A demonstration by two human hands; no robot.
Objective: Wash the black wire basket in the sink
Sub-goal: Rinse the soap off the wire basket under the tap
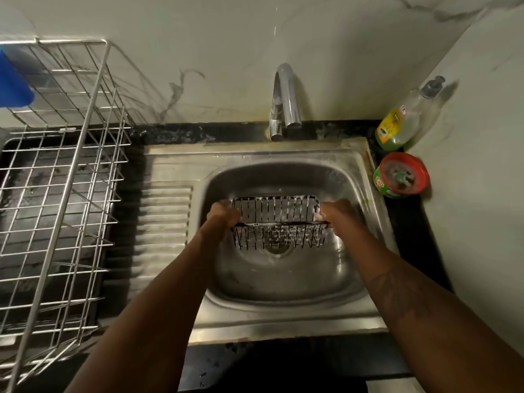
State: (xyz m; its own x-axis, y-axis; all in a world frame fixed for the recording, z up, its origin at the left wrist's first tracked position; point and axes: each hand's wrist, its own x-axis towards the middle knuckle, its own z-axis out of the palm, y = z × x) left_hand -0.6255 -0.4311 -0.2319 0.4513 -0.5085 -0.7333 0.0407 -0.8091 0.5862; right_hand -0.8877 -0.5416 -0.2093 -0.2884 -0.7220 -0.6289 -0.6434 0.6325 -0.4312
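Head view. The black wire basket is held over the bowl of the steel sink, above the drain, with its long side running left to right. White suds cling to its wires. The left hand grips the basket's left end, fingers curled closed around the wire. The right hand grips the right end in the same closed grasp. Both forearms reach in from the near edge of the worktop.

The tap stands at the far edge of the sink, its spout curving toward the bowl. The ribbed drainboard forms the sink's left part. A large steel dish rack stands on the left part of the worktop, beside the drainboard; a blue object sits at the rack's far left corner. At the far right corner of the worktop stand a dish soap bottle and, just in front of it, a round tub with a red rim.
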